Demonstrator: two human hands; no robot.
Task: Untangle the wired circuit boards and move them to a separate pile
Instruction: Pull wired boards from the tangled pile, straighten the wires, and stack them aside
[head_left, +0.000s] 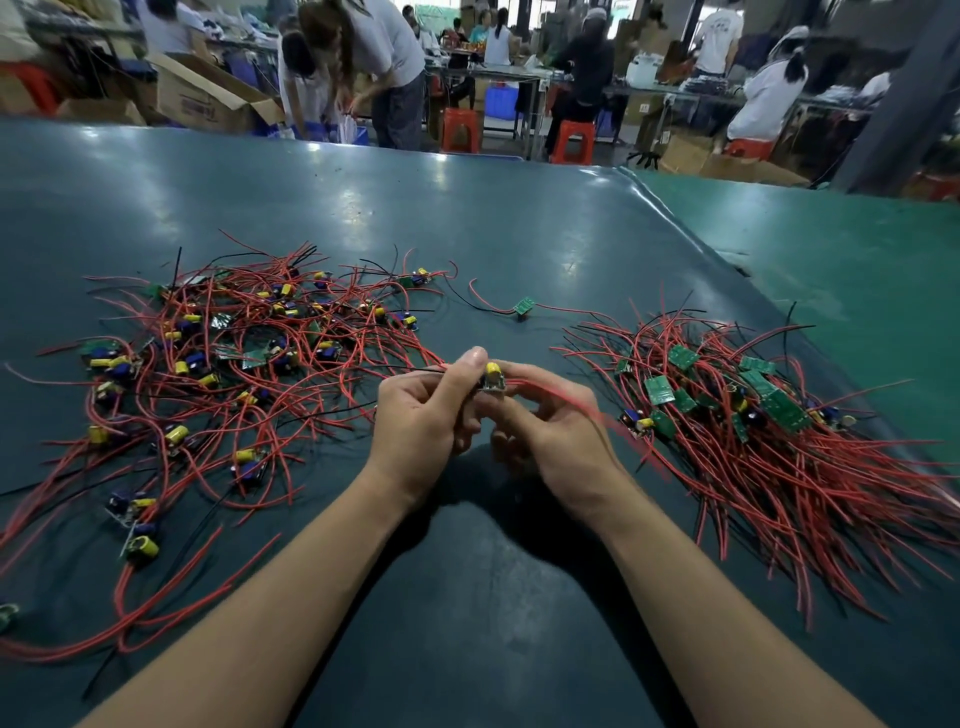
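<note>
Both forearms are bare, with no sleeves or gloves.

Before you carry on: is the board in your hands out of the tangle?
Cannot tell. Both hands hold the board above the table, but its red wires trail left toward the tangled pile.

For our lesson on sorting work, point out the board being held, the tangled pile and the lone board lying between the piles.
held board (492, 382), head view, on its yellow part.
tangled pile (234, 358), head view, on the red wires mid-heap.
lone board (524, 305), head view, on its green face.
</note>
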